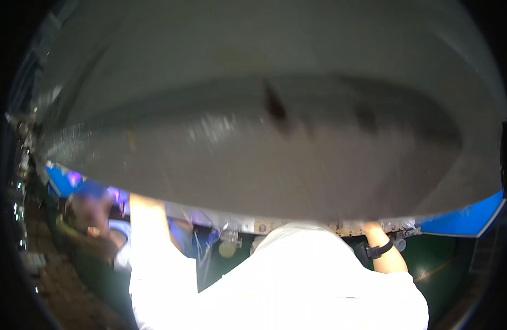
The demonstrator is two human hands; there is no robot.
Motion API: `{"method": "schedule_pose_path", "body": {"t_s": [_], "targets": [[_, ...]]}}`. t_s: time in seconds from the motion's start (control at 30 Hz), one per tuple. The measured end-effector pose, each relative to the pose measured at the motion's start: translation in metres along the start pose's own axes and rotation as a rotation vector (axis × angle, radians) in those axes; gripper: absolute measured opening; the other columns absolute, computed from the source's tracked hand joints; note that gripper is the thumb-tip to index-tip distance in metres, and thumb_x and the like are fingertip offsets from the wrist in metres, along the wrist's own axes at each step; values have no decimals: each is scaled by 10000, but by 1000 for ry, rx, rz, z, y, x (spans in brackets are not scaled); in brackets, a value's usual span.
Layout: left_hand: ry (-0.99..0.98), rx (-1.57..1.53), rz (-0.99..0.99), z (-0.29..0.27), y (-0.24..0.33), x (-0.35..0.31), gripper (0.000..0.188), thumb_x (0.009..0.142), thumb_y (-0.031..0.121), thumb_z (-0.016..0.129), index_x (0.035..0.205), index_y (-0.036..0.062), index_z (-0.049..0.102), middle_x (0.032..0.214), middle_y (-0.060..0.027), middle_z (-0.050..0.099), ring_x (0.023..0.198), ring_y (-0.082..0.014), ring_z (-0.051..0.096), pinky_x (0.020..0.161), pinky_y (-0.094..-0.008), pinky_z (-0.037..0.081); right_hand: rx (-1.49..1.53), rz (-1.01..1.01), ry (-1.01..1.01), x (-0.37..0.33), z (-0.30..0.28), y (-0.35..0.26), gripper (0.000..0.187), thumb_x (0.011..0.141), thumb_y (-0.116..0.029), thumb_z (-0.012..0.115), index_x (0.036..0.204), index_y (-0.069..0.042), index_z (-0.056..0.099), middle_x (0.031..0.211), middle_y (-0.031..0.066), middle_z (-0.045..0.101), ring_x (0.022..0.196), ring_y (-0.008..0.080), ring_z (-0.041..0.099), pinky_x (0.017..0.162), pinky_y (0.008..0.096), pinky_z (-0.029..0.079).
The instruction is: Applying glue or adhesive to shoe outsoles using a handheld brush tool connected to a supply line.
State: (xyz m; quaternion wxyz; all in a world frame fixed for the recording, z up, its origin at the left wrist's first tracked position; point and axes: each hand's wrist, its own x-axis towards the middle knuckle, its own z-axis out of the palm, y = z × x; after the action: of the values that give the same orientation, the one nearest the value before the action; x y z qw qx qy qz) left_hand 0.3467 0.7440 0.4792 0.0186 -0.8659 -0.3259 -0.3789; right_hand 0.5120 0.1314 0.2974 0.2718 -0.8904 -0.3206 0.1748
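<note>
From bright white sleeves (160, 280), the person's bare left forearm (148, 212) and right forearm (393, 260), the right wearing a black wristband (382, 249), reach forward. Both hands disappear behind a large, smooth, curved grey surface (253, 170); their opening and any hold cannot be told. Blurred, with pale glints and dark smudges, it fills the upper view.

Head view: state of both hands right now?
Left hand: can't tell, hidden by the large grey surface.
Right hand: can't tell, mostly hidden by it too.
</note>
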Motion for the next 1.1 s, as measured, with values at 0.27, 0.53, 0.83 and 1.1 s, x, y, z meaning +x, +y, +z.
{"method": "schedule_pose_path", "body": {"t_s": [0.27, 0.53, 0.83, 1.1], "targets": [[-27, 154, 11, 9, 84, -6, 643, 942, 545, 621, 1179, -49, 688, 1135, -306, 715, 1102, -476, 677, 983, -502, 524, 542, -258, -118, 11, -80, -30, 305, 923, -177, 726, 1195, -39, 739, 1077, 98, 739, 977, 207, 679, 885, 335, 528], [-373, 160, -331, 24, 97, -21, 895, 916, 556, 663, 1417, -153, 447, 1193, -380, 662, 1166, -491, 645, 1029, -507, 500, 585, -301, -91, -10, -98, -10, 278, 916, -144, 707, 1164, -25, 745, 1015, 53, 730, 883, 128, 643, 807, 273, 513], [-56, -1359, -619, -3, 166, -148, 517, 929, 172, 673, 1348, -109, 559, 1130, -161, 716, 999, -190, 687, 901, -335, 538, 944, -104, -42, -9, -103, -17, 224, 912, -114, 699, 1106, -11, 742, 855, -21, 661, 748, 55, 550, 693, 217, 443], [-443, -2274, -797, -25, 276, -254, 795, 1018, 541, 504, 1522, -63, 383, 1428, -347, 532, 1266, -541, 564, 1111, -601, 446, 1083, -210, -152, 15, -112, -62, 305, 905, -180, 716, 1140, 14, 728, 855, -13, 658, 736, 54, 531, 687, 216, 416]]}}
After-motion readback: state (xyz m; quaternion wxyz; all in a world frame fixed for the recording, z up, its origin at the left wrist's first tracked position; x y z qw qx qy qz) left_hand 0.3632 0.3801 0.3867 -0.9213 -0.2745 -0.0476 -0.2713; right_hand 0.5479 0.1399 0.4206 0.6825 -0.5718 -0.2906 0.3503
